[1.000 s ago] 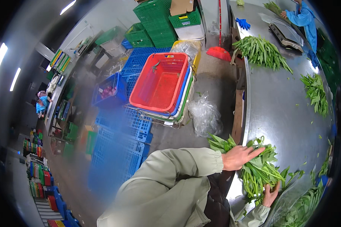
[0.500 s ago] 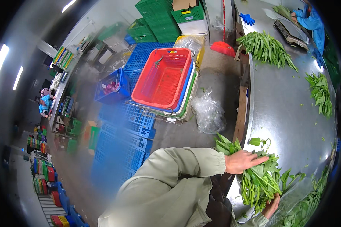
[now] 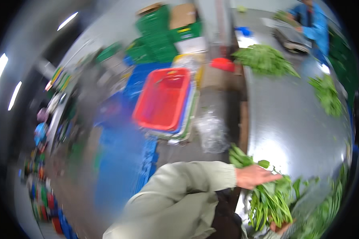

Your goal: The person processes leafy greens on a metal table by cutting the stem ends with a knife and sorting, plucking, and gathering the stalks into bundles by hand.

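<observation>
Leafy green vegetables with long stems lie in a bunch at the near edge of the metal table. My left hand reaches across the upper part of the bunch and grips it, fingers over the leaves. At the stem ends below, my right hand closes on the bunch, its fingers partly hidden by stems. Beside it on the right, more greens lie by clear plastic. The picture is smeared by motion.
Farther along the table are two piles of greens, a scale and a person in blue. Left of the table stand stacked baskets, a red one on top, and a clear plastic bag on the floor.
The whole view has shifted and blurred as my head moved. Both hands stay on the bunch; my right hand appears slightly lower and farther left in the picture.
</observation>
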Available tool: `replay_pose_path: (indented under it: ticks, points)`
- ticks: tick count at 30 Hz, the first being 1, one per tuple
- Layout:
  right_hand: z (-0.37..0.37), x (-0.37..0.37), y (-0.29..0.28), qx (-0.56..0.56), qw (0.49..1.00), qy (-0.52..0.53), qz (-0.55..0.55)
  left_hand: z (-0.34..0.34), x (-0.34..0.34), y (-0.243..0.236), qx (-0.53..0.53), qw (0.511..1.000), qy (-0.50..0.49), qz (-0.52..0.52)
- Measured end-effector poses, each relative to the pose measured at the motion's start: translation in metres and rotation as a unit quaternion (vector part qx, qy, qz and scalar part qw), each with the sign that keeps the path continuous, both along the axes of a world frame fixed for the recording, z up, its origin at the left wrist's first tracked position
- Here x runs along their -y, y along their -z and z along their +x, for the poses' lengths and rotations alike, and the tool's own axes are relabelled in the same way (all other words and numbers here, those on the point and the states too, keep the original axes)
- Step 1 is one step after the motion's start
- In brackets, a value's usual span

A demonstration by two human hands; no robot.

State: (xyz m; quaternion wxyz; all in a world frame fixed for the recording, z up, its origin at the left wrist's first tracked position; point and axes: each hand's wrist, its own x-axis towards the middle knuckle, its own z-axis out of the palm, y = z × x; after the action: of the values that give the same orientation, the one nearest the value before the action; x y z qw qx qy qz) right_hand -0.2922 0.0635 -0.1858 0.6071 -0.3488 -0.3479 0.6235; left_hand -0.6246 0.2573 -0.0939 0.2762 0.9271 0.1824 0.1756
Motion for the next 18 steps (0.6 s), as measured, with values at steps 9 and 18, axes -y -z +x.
replay_pose_path:
  ticks: [9,18]
  points:
    - [-0.066,-0.02,-0.044,-0.079,0.938,0.078,-0.328,-0.017,-0.008,-0.016,0.021,0.994,-0.104,0.031]
    - [-0.04,0.056,-0.064,-0.127,0.856,0.437,-0.245,0.024,-0.027,-0.013,0.003,1.0,0.004,0.017]
